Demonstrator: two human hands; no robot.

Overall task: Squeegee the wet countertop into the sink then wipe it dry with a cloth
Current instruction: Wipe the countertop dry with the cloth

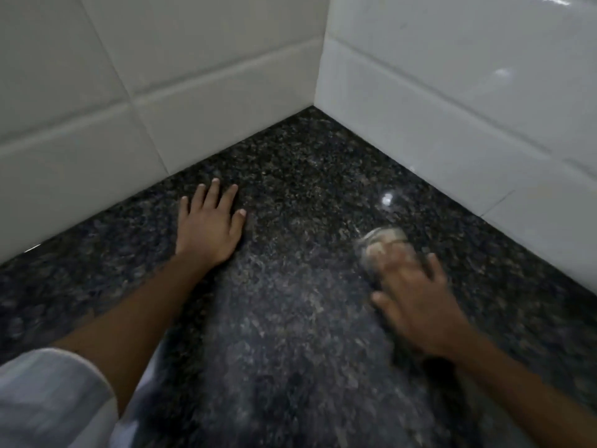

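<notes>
A speckled dark counter (290, 302) is hemmed by white tiles (210, 76). The left hand (208, 226) is laid flat at ten o'clock; the right hand (416, 305), blurred, is pressed on a cloth (381, 245) at three o'clock.

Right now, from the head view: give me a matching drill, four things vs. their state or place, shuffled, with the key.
Column 1
1. left hand
2. right hand
3. cloth
4. tiles

Column 2
A. blurred, on the cloth
B. white, meeting in a corner behind the countertop
C. flat on the countertop, fingers spread
D. pale, partly under the fingers, on the countertop

Pairs: 1-C, 2-A, 3-D, 4-B
</notes>
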